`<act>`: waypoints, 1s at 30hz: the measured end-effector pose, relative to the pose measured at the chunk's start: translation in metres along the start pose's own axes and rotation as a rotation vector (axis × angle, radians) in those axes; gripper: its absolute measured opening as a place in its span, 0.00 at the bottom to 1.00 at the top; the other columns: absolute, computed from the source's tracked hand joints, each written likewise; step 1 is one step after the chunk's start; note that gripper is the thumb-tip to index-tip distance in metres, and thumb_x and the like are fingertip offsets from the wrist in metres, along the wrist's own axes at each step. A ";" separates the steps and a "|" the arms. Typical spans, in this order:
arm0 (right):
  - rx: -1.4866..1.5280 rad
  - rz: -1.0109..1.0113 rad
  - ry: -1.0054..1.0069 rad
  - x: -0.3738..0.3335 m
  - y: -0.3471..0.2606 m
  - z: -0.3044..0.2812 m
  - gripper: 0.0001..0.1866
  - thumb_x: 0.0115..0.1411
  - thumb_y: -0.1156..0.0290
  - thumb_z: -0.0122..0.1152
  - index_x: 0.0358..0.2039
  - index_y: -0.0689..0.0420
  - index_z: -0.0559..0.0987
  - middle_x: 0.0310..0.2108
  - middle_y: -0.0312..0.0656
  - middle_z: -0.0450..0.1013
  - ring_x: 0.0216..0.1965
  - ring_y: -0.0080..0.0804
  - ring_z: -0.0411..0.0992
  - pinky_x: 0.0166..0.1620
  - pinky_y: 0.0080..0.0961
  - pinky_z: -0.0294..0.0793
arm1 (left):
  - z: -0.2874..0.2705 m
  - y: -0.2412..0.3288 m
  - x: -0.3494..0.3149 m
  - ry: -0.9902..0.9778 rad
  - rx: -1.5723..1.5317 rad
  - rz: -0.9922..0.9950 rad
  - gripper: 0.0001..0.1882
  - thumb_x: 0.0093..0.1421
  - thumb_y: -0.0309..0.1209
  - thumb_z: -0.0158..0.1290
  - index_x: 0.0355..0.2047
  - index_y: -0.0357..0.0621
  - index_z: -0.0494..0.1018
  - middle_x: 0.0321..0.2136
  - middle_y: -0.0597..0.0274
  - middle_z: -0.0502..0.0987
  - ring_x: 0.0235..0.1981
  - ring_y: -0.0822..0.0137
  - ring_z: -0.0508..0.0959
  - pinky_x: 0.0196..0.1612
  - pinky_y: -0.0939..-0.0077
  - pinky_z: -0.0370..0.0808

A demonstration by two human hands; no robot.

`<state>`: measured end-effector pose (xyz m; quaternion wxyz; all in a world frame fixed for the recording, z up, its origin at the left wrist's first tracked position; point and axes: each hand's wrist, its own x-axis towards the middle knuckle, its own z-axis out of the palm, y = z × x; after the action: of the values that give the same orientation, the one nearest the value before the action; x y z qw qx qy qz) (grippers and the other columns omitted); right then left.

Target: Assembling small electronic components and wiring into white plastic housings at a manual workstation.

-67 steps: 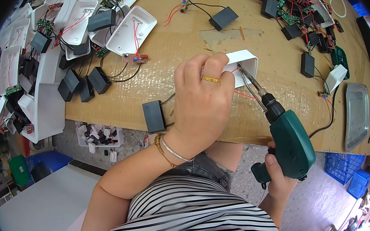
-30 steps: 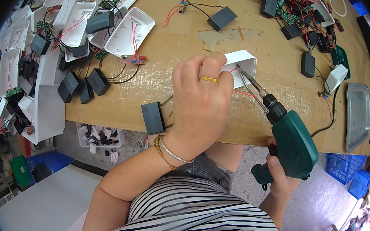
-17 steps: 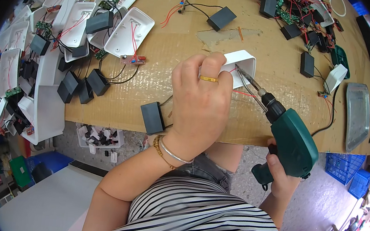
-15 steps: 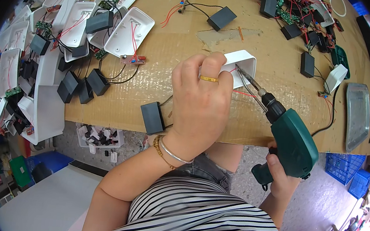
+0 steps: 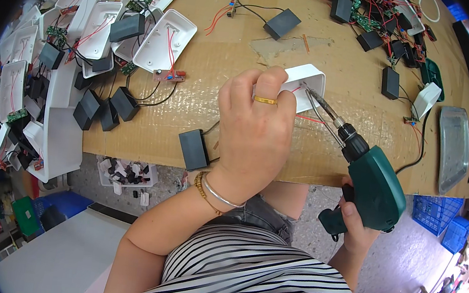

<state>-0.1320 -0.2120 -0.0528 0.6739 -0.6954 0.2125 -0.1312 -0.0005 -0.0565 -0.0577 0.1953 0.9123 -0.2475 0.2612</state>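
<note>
My left hand (image 5: 255, 127) is closed around a white plastic housing (image 5: 315, 80), tilted up on the table with its open side toward the right. My right hand (image 5: 357, 225) grips the handle of a dark green pistol-shaped soldering gun (image 5: 378, 183). The gun's metal tip (image 5: 322, 101) and a thin feed tube beside it reach into the housing. Red wires show in and below the housing; the exact spot at the tip is too small to make out. A black box (image 5: 193, 149) with a cable lies beside my left wrist.
Open white housings (image 5: 165, 40) with red wires, circuit boards and black boxes crowd the left. More boards and black boxes (image 5: 369, 40) pile at the far right. A metal tray (image 5: 453, 149) lies at the right edge. The tabletop is covered with cardboard (image 5: 207, 80).
The soldering gun in my right hand has shifted slightly right and down, its tip moving a little within the housing. My left hand has hardly moved.
</note>
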 end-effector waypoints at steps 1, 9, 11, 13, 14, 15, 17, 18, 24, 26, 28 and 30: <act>0.000 0.000 0.000 0.000 0.000 0.000 0.33 0.41 0.64 0.66 0.47 0.64 0.67 0.36 0.46 0.71 0.27 0.22 0.68 0.28 0.14 0.66 | 0.000 0.000 0.000 -0.003 -0.003 0.000 0.06 0.42 0.26 0.49 0.21 0.34 0.70 0.39 0.58 0.66 0.39 0.58 0.65 0.42 0.63 0.64; 0.093 -0.042 -0.117 -0.001 0.005 -0.011 0.28 0.46 0.73 0.63 0.48 0.65 0.67 0.40 0.47 0.71 0.41 0.32 0.70 0.45 0.26 0.69 | 0.002 -0.001 0.000 0.018 -0.003 0.007 0.06 0.42 0.26 0.49 0.22 0.34 0.70 0.38 0.58 0.66 0.39 0.58 0.65 0.42 0.64 0.64; 0.112 -0.041 -0.105 -0.002 0.006 -0.012 0.29 0.45 0.71 0.64 0.48 0.65 0.67 0.40 0.48 0.71 0.37 0.30 0.70 0.42 0.24 0.69 | 0.002 -0.001 0.000 0.020 -0.004 0.007 0.06 0.42 0.25 0.49 0.22 0.34 0.70 0.39 0.58 0.66 0.39 0.58 0.65 0.42 0.64 0.64; 0.133 -0.041 -0.095 -0.003 0.007 -0.011 0.29 0.45 0.70 0.65 0.48 0.65 0.67 0.39 0.48 0.71 0.34 0.28 0.70 0.39 0.22 0.70 | 0.002 -0.003 0.000 0.024 -0.010 0.018 0.06 0.42 0.25 0.49 0.22 0.34 0.70 0.39 0.57 0.66 0.40 0.57 0.65 0.42 0.64 0.64; 0.117 -0.049 -0.032 -0.004 0.007 -0.008 0.30 0.43 0.66 0.65 0.45 0.67 0.68 0.37 0.49 0.70 0.29 0.27 0.69 0.33 0.19 0.68 | 0.001 -0.004 0.000 0.025 -0.008 0.019 0.06 0.42 0.25 0.49 0.22 0.34 0.70 0.39 0.57 0.66 0.40 0.57 0.65 0.42 0.64 0.64; 0.103 -0.057 0.032 -0.004 0.007 -0.007 0.31 0.41 0.62 0.65 0.43 0.68 0.68 0.34 0.50 0.70 0.24 0.25 0.67 0.28 0.16 0.67 | 0.001 -0.005 -0.001 0.013 -0.010 0.025 0.07 0.42 0.25 0.50 0.23 0.34 0.70 0.40 0.57 0.66 0.40 0.57 0.65 0.42 0.64 0.64; 0.117 -0.095 0.028 -0.003 0.009 -0.008 0.30 0.41 0.61 0.65 0.42 0.68 0.69 0.33 0.50 0.70 0.24 0.25 0.67 0.27 0.16 0.66 | -0.003 -0.005 0.000 0.002 -0.014 0.034 0.09 0.42 0.25 0.51 0.25 0.34 0.71 0.40 0.56 0.66 0.40 0.57 0.65 0.42 0.63 0.64; 0.131 -0.132 0.024 -0.002 0.009 -0.008 0.30 0.41 0.60 0.65 0.40 0.69 0.69 0.32 0.51 0.69 0.23 0.26 0.66 0.27 0.16 0.66 | -0.007 -0.005 0.002 -0.025 -0.082 0.008 0.10 0.42 0.25 0.52 0.27 0.35 0.70 0.41 0.56 0.66 0.42 0.56 0.64 0.43 0.62 0.63; 0.139 -0.076 0.032 -0.001 0.012 -0.010 0.32 0.40 0.60 0.65 0.42 0.69 0.69 0.33 0.51 0.69 0.24 0.26 0.66 0.27 0.16 0.66 | -0.023 -0.007 0.001 -0.168 -0.217 0.037 0.13 0.42 0.30 0.57 0.30 0.43 0.70 0.46 0.55 0.65 0.47 0.55 0.61 0.47 0.58 0.59; 0.178 -0.084 -0.020 -0.001 0.016 -0.018 0.32 0.42 0.64 0.65 0.45 0.67 0.67 0.35 0.50 0.70 0.26 0.25 0.68 0.30 0.17 0.68 | -0.022 -0.007 -0.001 -0.176 -0.243 0.064 0.13 0.43 0.31 0.58 0.29 0.45 0.71 0.47 0.56 0.65 0.48 0.55 0.60 0.47 0.58 0.59; 0.218 -0.092 -0.074 -0.001 0.017 -0.021 0.33 0.44 0.67 0.65 0.49 0.65 0.65 0.37 0.49 0.71 0.27 0.24 0.69 0.32 0.18 0.70 | -0.019 -0.008 -0.001 -0.153 -0.215 0.112 0.11 0.42 0.32 0.58 0.27 0.45 0.71 0.48 0.56 0.65 0.47 0.54 0.61 0.46 0.59 0.59; 0.239 -0.077 -0.079 -0.001 0.016 -0.022 0.32 0.44 0.67 0.65 0.49 0.65 0.65 0.38 0.49 0.71 0.27 0.24 0.69 0.32 0.18 0.70 | -0.013 -0.008 -0.003 -0.112 -0.217 0.104 0.10 0.43 0.32 0.58 0.26 0.44 0.71 0.48 0.57 0.66 0.47 0.54 0.61 0.46 0.59 0.59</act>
<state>-0.1450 -0.2305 -0.0676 0.7541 -0.6226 0.1417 -0.1538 -0.0032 -0.0423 -0.0511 0.2649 0.8849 -0.3319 0.1915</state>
